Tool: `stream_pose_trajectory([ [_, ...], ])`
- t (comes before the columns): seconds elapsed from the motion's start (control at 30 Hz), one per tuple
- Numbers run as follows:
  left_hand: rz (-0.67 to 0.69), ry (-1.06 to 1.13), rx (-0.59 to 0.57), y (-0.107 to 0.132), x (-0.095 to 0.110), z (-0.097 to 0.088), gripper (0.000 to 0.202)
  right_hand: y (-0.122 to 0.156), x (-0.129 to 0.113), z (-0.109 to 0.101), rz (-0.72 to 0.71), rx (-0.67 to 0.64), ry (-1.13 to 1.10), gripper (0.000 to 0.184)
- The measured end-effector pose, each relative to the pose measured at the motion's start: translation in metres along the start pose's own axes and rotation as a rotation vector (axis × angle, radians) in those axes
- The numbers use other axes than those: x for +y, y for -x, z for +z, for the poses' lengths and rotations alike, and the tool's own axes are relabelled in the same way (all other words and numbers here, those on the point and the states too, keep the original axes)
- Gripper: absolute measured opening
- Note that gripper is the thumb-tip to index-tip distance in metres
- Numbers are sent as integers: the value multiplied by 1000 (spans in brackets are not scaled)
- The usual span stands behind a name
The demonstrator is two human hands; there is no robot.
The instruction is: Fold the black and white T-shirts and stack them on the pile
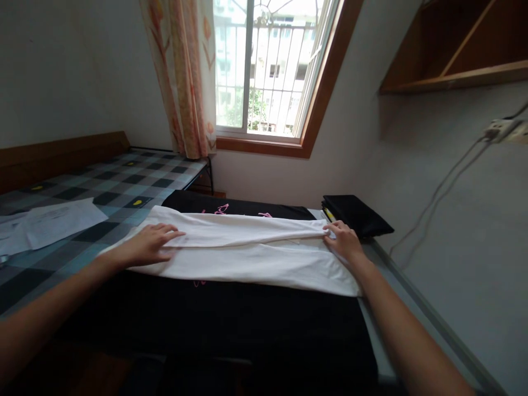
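Cloth [256, 264]: white, creased, long | left hand [152, 245]: grip spread | right hand [346, 242]: grip pinching cloth

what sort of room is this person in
Probably a bedroom or dorm room: there is a bed with a checked cover along one side, a flowered curtain at the barred window, and a wooden shelf on the wall.

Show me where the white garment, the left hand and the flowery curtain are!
White garment [247, 261]: head view, middle of its nearer long strip.
Left hand [153, 243]: head view, back of the hand.
Flowery curtain [187, 80]: head view, middle of its folds.
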State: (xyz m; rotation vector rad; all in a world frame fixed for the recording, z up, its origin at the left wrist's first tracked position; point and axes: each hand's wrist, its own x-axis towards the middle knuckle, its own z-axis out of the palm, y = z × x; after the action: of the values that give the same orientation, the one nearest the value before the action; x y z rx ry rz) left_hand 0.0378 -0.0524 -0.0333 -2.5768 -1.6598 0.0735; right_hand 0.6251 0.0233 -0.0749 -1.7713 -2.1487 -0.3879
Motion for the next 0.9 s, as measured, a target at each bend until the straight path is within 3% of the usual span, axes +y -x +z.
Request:
stream_pose_trajectory([
  [0.17, 147, 52, 198, -49, 94, -8, 40, 6, 1, 14, 41, 37, -86, 23],
  [0.23, 201, 25, 223, -69, 125, -8, 33, 7, 0, 17, 16, 41, -63, 22],
  [0.37, 252, -70, 218, -99, 165, -4, 24, 6, -2, 15, -29, 55, -3, 18],
  [0.63, 192, -126, 360, -116, 186, 14, 20, 7, -2, 16, -47, 83, -46, 16],
  [0.9, 247, -65, 504, -114, 163, 16, 16, 10, 9, 1, -129, 184, -297, 16],
])
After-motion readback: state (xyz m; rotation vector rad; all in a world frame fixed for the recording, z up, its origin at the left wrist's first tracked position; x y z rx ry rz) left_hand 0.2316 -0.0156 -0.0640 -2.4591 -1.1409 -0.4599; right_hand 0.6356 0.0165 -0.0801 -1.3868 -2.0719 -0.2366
